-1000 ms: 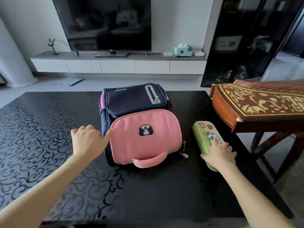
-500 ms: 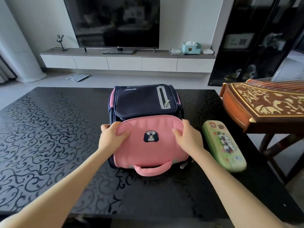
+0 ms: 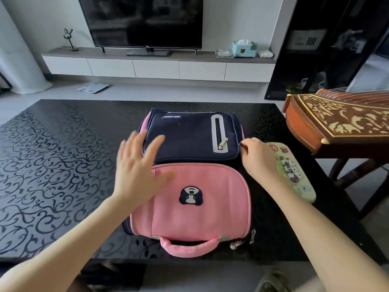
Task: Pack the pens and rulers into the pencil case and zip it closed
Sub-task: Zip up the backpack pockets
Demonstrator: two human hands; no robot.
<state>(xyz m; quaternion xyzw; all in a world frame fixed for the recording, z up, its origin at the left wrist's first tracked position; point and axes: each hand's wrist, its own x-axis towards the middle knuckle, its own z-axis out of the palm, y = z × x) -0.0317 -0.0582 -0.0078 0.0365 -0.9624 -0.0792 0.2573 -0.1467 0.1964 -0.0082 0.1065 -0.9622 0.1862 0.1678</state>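
A closed green pencil case [image 3: 294, 175] with cartoon prints lies on the black table [image 3: 52, 165], right of a navy and pink backpack [image 3: 189, 140]. My left hand [image 3: 136, 171] hovers, blurred, over the backpack's left side with its fingers spread. My right hand [image 3: 259, 159] has its fingers curled at the navy part's right edge, where it pinches a small dark piece, apparently a zipper pull. That hand and forearm cover part of the pencil case. No pens or rulers are in sight.
A carved wooden string instrument [image 3: 341, 121] on a stand sits close to the table's right edge, just behind the pencil case. The backpack's pink handle [image 3: 189, 247] reaches the table's near edge. A TV [image 3: 143, 20] and low cabinet stand far behind.
Both hands let go of the pink front pocket. My left hand lifted and opened over the bag's left side. My right hand moved up to the navy part's right edge and closed there.
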